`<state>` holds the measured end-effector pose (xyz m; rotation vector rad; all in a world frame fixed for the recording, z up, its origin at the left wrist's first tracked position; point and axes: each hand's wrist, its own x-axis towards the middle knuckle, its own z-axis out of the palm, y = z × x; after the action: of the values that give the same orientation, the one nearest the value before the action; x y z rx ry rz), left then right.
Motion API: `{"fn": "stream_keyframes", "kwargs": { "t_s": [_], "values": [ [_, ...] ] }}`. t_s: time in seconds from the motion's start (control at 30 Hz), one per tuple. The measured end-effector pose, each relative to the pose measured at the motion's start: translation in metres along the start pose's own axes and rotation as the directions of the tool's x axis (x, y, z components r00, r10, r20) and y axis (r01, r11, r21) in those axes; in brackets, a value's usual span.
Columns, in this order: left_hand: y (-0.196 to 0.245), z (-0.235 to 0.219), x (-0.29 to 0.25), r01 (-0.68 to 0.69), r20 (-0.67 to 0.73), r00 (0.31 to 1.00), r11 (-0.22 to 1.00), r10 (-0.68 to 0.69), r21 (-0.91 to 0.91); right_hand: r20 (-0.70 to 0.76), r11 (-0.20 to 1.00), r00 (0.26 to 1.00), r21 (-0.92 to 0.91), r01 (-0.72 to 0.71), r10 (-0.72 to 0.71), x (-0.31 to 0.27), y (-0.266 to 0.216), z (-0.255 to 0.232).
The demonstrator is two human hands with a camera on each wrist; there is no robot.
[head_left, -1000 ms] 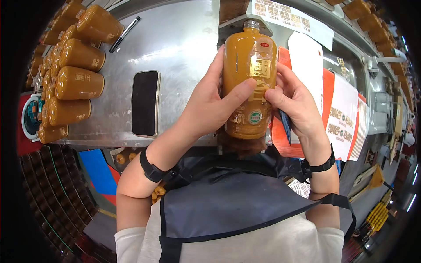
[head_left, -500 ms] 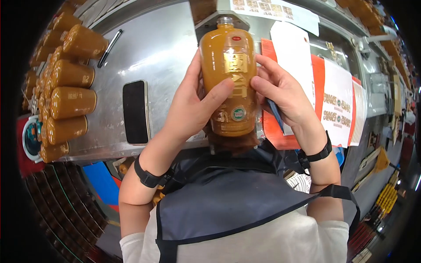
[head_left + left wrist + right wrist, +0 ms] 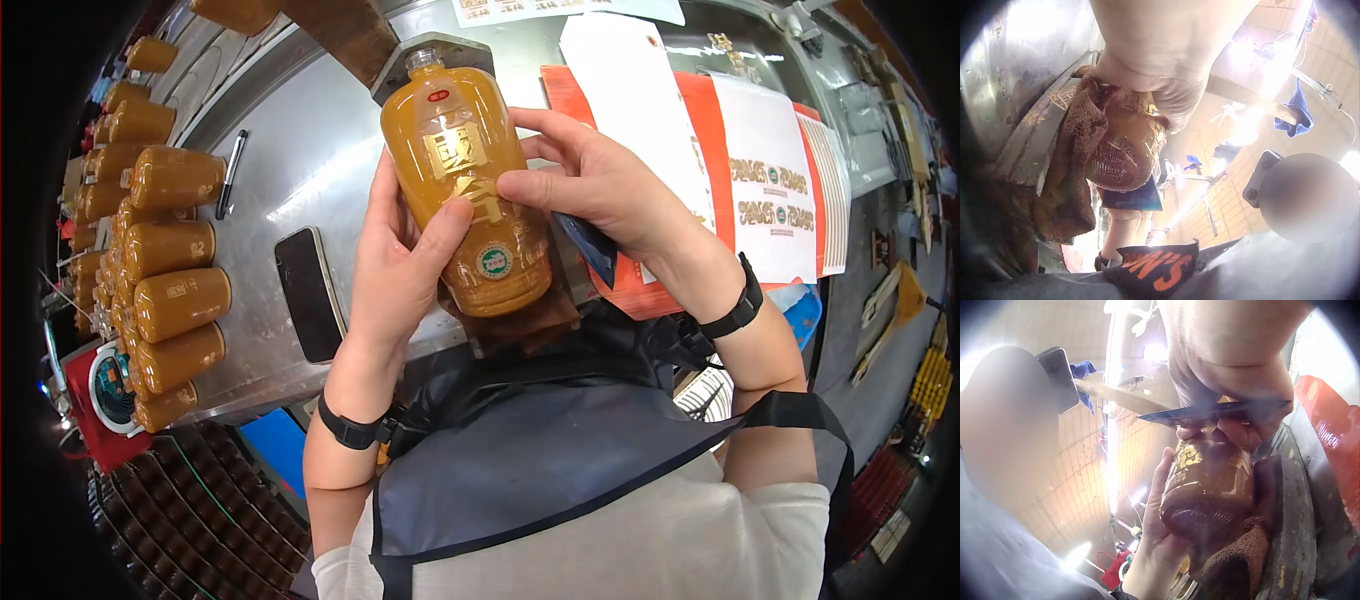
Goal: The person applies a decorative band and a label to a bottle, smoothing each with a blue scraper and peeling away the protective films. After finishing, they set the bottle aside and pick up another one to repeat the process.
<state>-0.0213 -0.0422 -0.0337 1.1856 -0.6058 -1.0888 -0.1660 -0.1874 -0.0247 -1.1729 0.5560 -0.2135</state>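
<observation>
Bottle point(image 3: 415, 110), neck slanting toward the far edge of the bench point(image 3: 325, 175), lay between left hand point(image 3: 393, 265) and right hand point(image 3: 610, 190), both touching it, fingers curled round its sides, thumbs on its front.

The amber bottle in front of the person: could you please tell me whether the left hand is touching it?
Touching. The head view shows the left hand curled round one side of the amber bottle, its thumb laid over the front.

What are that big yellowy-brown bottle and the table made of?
The bottle looks like glossy coated glass, maybe plastic: bright glare, see-through neck. The table seems to be smooth metal, probably steel: silvery grey with blurry reflections.
</observation>
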Motion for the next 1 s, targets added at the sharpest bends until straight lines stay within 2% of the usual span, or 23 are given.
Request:
{"fn": "stream_keyframes", "kwargs": {
  "t_s": [0.33,0.4,0.53,0.63,0.7,0.77,0.83,0.9,1.0],
  "values": [
    [0.0,-0.001,0.0,-0.004,0.015,1.0,1.0,0.004,-0.011,0.018,1.0,1.0,0.025,0.018,-0.019,0.002,0.002,-0.003],
    [0.001,-0.001,0.0,-0.009,0.019,1.0,1.0,0.009,-0.005,0.001,0.999,0.999,-0.025,-0.047,0.047,0.001,-0.004,-0.002],
    [0.005,0.001,0.002,0.01,0.015,1.0,0.999,-0.009,-0.041,0.01,0.993,0.999,-0.108,-0.044,0.046,0.004,-0.005,0.001],
    [0.008,0.003,0.002,0.018,0.001,1.0,0.998,-0.018,-0.052,0.011,0.993,1.0,-0.117,0.014,-0.012,0.005,-0.002,0.002],
    [0.008,0.003,0.001,0.013,0.018,1.0,0.999,-0.013,-0.029,0.01,0.999,1.0,-0.052,-0.014,0.014,0.006,-0.001,0.002],
    [0.008,0.002,0.002,0.0,0.015,1.0,0.997,0.001,-0.075,0.016,0.997,0.999,-0.072,-0.036,0.037,0.007,-0.001,0.0],
    [0.01,0.001,0.002,0.02,0.049,0.999,0.999,-0.018,-0.036,0.016,0.994,0.998,-0.091,-0.06,0.061,0.007,-0.002,0.0],
    [0.005,-0.001,0.002,0.0,0.036,0.999,0.999,0.001,-0.036,0.023,0.999,1.0,-0.044,-0.013,0.014,0.007,-0.004,0.001],
    [0.002,-0.003,0.002,-0.021,0.035,0.999,0.999,0.022,-0.029,0.003,0.999,1.0,-0.025,-0.021,0.021,0.005,-0.008,0.005]
  ]
}}
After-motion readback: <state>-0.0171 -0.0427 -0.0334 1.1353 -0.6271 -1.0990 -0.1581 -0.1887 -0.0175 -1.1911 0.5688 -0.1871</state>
